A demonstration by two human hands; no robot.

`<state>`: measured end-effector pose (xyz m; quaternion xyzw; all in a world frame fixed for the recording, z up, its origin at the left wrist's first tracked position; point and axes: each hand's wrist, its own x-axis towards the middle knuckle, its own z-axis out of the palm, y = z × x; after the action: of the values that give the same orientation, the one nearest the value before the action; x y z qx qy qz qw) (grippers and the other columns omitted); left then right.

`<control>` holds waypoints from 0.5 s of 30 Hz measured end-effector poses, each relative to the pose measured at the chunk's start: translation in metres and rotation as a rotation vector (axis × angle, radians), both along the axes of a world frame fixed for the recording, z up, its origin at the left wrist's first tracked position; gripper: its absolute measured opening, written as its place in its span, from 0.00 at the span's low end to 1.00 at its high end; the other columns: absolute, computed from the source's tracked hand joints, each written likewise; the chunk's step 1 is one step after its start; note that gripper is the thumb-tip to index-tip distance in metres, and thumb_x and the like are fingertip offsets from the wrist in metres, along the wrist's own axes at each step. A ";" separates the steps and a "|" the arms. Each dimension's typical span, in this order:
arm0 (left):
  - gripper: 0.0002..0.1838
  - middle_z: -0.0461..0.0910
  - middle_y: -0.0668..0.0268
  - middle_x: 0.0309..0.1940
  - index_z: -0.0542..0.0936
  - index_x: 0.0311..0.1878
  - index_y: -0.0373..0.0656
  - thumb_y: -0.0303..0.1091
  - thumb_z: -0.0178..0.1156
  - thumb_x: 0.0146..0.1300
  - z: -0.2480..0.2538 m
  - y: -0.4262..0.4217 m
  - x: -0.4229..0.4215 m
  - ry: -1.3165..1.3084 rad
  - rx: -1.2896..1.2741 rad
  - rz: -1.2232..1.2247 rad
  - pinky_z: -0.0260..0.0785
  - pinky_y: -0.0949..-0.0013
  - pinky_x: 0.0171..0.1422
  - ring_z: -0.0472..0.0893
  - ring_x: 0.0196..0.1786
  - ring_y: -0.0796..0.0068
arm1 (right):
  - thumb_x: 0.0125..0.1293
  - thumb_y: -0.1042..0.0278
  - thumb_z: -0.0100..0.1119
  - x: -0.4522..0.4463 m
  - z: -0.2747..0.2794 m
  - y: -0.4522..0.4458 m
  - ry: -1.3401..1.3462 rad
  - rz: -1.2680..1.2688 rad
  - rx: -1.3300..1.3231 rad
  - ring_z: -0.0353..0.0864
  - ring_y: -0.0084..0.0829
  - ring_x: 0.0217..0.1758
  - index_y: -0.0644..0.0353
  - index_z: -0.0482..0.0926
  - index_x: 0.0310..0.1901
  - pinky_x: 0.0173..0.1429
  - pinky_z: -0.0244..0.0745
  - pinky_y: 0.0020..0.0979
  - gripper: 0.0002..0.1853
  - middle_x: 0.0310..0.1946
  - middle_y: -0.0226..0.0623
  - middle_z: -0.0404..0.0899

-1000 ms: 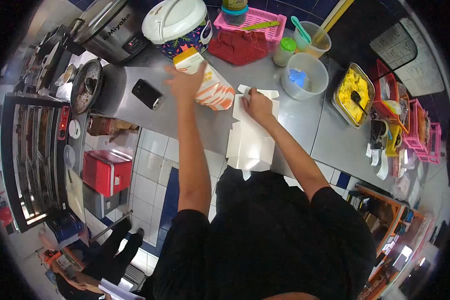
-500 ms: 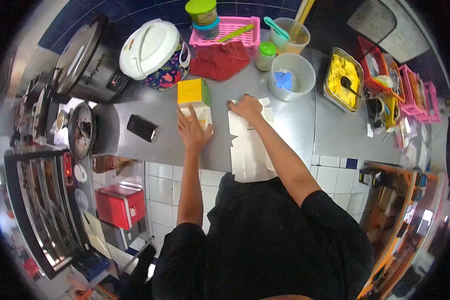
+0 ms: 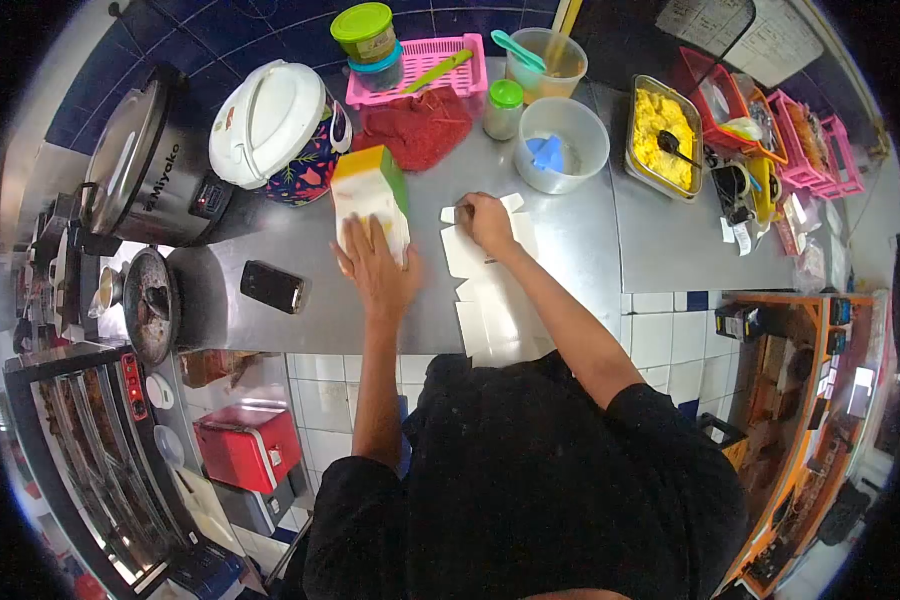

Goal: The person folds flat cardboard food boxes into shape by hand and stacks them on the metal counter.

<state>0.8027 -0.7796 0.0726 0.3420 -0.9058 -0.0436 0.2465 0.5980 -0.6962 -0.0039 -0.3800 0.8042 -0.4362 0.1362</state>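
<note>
My left hand (image 3: 378, 268) lies with its fingers stretched over the near white face of a yellow, green and white cardboard box (image 3: 370, 188). Just to the right, a flat unfolded white carton (image 3: 495, 315) with cut flaps rests on the steel counter, its near end against my black shirt. My right hand (image 3: 485, 222) is at the carton's far end, fingers curled and pressed together on a flap. The fingertips there are partly hidden.
Behind stand a white-lidded container (image 3: 270, 125), a red cloth (image 3: 415, 128), a pink basket (image 3: 460, 72) and a clear tub (image 3: 565, 150). A tray of yellow food (image 3: 662, 140) is to the right. A phone (image 3: 273, 287) and a pan (image 3: 152, 305) lie left.
The view has shifted a little. The box has tilted, showing more of its white face, with my left hand still on it. My right hand's fingers have curled in more at the carton's far flap.
</note>
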 end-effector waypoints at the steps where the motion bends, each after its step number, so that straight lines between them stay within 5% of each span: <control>1: 0.35 0.64 0.40 0.69 0.70 0.67 0.37 0.40 0.66 0.58 0.007 0.007 -0.004 0.113 -0.056 -0.053 0.50 0.36 0.75 0.62 0.73 0.42 | 0.59 0.74 0.60 -0.001 0.003 0.003 -0.058 0.011 -0.064 0.87 0.41 0.34 0.60 0.85 0.33 0.43 0.80 0.36 0.05 0.32 0.45 0.87; 5: 0.17 0.81 0.51 0.50 0.80 0.53 0.34 0.26 0.63 0.59 0.039 0.054 -0.036 0.350 0.113 -0.271 0.69 0.52 0.61 0.79 0.53 0.50 | 0.64 0.74 0.64 -0.012 0.014 0.030 -0.513 -0.111 -0.204 0.85 0.25 0.33 0.63 0.87 0.39 0.39 0.79 0.27 0.05 0.31 0.37 0.87; 8: 0.12 0.82 0.52 0.39 0.82 0.48 0.32 0.26 0.61 0.63 -0.007 0.058 -0.056 0.367 0.451 -0.230 0.74 0.60 0.50 0.82 0.40 0.59 | 0.68 0.73 0.63 -0.009 0.068 0.056 -0.817 -0.140 -0.283 0.84 0.22 0.34 0.66 0.86 0.44 0.39 0.79 0.23 0.08 0.32 0.34 0.86; 12: 0.08 0.82 0.62 0.30 0.83 0.44 0.36 0.29 0.63 0.65 -0.035 0.063 -0.062 0.572 0.866 -0.163 0.73 0.68 0.39 0.80 0.30 0.70 | 0.68 0.74 0.63 -0.005 0.088 0.075 -0.913 -0.177 -0.298 0.82 0.18 0.34 0.68 0.85 0.45 0.40 0.79 0.21 0.08 0.32 0.34 0.85; 15: 0.07 0.82 0.68 0.30 0.84 0.42 0.35 0.29 0.65 0.66 -0.043 0.072 -0.062 0.811 1.123 -0.100 0.70 0.75 0.37 0.77 0.30 0.81 | 0.67 0.74 0.64 -0.002 0.069 0.083 -0.747 -0.094 -0.319 0.80 0.16 0.35 0.67 0.86 0.43 0.41 0.78 0.21 0.07 0.31 0.32 0.85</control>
<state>0.7411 -0.7074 0.0297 0.3324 -0.5971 -0.6412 0.3491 0.5964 -0.6134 0.0652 -0.1749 0.6381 -0.6693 0.3380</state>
